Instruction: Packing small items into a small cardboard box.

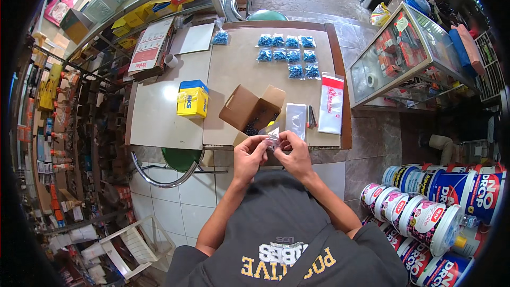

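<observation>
Between the fingertips of my left hand [250, 155] and my right hand [294, 154] is a small clear plastic bag [272, 133], pinched from both sides at the table's front edge. Whether anything lies inside the bag is hard to tell. Just beyond my hands stands an open cardboard box [243, 105], its flaps spread and small dark pieces [252, 130] at its bottom. A stack of clear plastic bags [296, 117] lies to the right of the box, with a black and red cutter-like tool [311, 116] beside it. Several small bags of blue pieces [293, 55] sit in rows farther back.
A yellow and blue box [193, 99] stands left on the table [239, 63]. A printed plastic pack [331, 105] lies near the right edge. At the back are a tied bag of blue pieces [220, 38] and a white cup [171, 61]. Paint pails [422, 211] are stacked at right.
</observation>
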Available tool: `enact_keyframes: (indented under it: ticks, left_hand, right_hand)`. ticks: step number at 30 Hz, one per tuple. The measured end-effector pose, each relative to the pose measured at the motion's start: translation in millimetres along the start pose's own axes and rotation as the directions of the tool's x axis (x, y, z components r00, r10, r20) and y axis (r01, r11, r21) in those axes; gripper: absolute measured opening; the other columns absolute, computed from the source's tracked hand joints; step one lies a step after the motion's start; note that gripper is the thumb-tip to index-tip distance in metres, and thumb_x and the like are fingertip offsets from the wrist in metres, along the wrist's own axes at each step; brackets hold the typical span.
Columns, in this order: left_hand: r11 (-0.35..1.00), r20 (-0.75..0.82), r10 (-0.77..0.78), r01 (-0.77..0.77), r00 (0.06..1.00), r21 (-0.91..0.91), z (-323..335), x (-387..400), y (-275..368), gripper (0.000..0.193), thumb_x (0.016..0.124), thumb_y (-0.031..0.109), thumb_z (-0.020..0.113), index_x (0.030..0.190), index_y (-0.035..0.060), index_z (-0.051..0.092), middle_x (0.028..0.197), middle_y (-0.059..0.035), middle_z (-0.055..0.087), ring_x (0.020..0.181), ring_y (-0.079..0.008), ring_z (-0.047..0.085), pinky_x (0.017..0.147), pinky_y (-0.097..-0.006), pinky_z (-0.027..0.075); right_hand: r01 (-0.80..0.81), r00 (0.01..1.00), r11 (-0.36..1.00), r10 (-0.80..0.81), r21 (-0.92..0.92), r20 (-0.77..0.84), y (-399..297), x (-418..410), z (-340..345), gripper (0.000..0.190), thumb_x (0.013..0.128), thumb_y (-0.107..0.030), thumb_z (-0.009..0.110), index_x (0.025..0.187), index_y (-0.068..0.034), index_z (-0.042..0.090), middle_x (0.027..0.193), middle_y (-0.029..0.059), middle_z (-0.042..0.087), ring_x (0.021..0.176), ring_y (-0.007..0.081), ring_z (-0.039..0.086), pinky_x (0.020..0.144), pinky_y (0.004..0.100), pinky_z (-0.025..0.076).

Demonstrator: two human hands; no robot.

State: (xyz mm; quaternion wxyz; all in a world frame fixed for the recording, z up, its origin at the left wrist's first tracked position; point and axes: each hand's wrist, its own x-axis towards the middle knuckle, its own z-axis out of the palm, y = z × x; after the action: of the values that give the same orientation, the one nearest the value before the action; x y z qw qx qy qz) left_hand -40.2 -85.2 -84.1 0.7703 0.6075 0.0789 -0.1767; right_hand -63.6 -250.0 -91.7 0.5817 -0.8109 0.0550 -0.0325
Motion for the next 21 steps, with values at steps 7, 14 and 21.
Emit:
enact_keyframes:
  ticks: [7,14,21]
  left_hand:
    - [0.994,0.083,-0.111,0.109,0.990,0.031,-2.4,0.8,-9.8,0.010,0.101,0.015,0.067,0.105,0.0054,0.067,0.082,0.0037,0.063,0.057,0.0012,0.043,0.050,-0.0167,0.031]
    - [0.931,0.153,-0.349,0.361,0.924,-0.058,-14.3,9.9,-13.1,0.015,0.100,0.017,0.066,0.108,0.0062,0.072,0.076,0.0083,0.059,0.059,0.0004,0.043,0.051,-0.0168,0.031]
    - [0.844,0.126,-0.418,0.436,0.900,-0.312,-12.6,11.6,1.3,0.014,0.100,0.015,0.064,0.110,0.0058,0.069,0.081,0.0058,0.063,0.057,-0.0013,0.045,0.050,-0.0191,0.034]
  right_hand:
    - [-0.114,0.989,0.955,0.136,0.275,-0.063,12.2,-4.1,3.5,0.015,0.089,0.000,0.069,0.103,0.000,0.064,0.096,0.0059,0.070,0.084,0.0093,0.068,0.076,0.0268,0.056]
    - [-0.227,0.955,0.618,0.293,0.753,0.047,11.6,-8.7,2.8,0.035,0.093,0.006,0.065,0.124,-0.003,0.053,0.100,0.0068,0.070,0.086,0.0104,0.068,0.078,0.0236,0.055]
    - [-0.340,0.938,0.538,0.257,0.771,0.234,22.8,-5.1,3.6,0.033,0.097,0.003,0.059,0.126,-0.008,0.049,0.100,0.0047,0.067,0.086,0.0089,0.062,0.074,0.0232,0.048]
